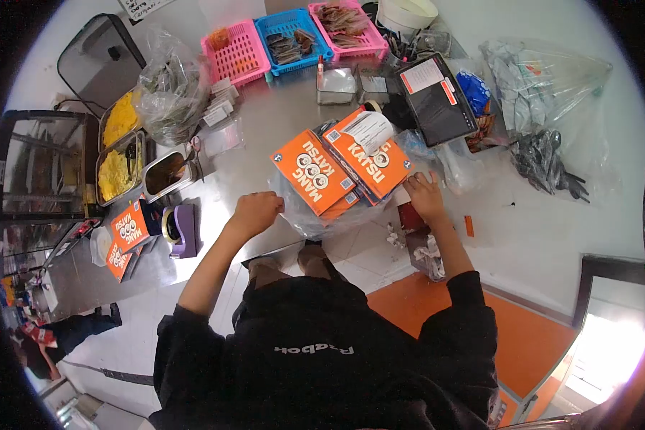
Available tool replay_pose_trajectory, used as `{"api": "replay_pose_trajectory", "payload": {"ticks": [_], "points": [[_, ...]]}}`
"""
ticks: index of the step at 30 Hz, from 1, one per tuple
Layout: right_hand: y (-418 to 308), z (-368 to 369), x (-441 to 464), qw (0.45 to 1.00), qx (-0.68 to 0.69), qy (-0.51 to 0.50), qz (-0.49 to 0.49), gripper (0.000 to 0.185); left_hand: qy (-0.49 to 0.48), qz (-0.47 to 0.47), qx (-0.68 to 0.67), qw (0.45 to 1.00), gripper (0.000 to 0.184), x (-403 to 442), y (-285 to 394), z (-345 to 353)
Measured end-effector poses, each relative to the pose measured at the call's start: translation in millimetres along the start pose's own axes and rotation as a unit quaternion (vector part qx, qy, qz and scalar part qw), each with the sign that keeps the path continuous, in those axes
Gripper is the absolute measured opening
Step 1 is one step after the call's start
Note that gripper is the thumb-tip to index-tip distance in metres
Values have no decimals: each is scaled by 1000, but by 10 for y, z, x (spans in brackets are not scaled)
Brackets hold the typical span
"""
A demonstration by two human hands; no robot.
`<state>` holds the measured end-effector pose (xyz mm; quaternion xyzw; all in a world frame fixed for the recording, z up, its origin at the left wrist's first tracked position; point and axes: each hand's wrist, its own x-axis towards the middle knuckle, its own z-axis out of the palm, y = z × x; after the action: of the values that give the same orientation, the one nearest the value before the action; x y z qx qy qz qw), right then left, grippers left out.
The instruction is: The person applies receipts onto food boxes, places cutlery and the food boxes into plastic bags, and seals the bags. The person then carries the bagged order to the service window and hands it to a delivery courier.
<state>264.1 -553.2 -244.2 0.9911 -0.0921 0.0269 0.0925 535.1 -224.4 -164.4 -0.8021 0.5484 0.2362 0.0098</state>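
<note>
Orange MANG KATSU boxes, among them a left box (311,174) and a right box (383,180), sit in a thin clear plastic bag (309,223) at the front edge of the steel table. A white receipt (368,132) lies on the right box. My left hand (258,214) is closed, its fingertips pinching the bag's left edge. On the other side, my right hand (426,196) has bent fingers closed at the bag's right edge, beside the corner of the right box. What lies under its fingertips is partly hidden.
A tablet (437,100) stands behind the boxes. Along the back are pink (236,54) and blue baskets (294,41). Food trays (120,168), a purple tape dispenser (184,231) and more orange boxes (131,228) stand at left. Plastic bags (545,93) hang at right.
</note>
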Motion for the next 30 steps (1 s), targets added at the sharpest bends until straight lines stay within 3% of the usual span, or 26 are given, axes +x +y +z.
{"api": "replay_pose_trajectory", "payload": {"ticks": [3,6,10,12,14,16,18,19,20,22,24,27,30], "points": [[-59,-341,134,998,38,-59,7,14,20,67,-73,995,22,-57,102,-40],[-69,-366,103,994,92,-22,-60,12,-76,70,-18,994,28,-33,399,58],[162,-614,157,986,138,-64,-74,12,-59,163,-185,967,26,41,540,319],[288,-790,203,983,164,-43,-68,12,-44,178,-337,923,23,10,545,43],[408,-694,174,949,301,-93,21,14,-29,168,-319,932,23,24,550,-82],[430,-459,122,866,457,-114,168,21,-21,189,-298,935,28,67,560,-121],[330,-58,102,702,610,-98,355,30,-105,51,-243,963,37,50,588,-389],[257,7,143,670,633,-112,372,36,-145,-20,-212,966,42,55,585,-477],[141,53,216,635,655,-127,389,42,-68,-26,-173,982,51,87,452,-375],[-12,68,317,562,710,-146,398,51,-111,-74,-100,986,49,152,402,-593],[-64,60,450,485,775,-149,377,56,-106,-25,-74,991,52,138,364,-476],[-238,10,442,561,725,-178,358,52,-161,6,-22,987,50,69,427,-434],[-725,559,210,800,523,40,290,38,-172,57,21,983,40,-10,403,-187]]}}
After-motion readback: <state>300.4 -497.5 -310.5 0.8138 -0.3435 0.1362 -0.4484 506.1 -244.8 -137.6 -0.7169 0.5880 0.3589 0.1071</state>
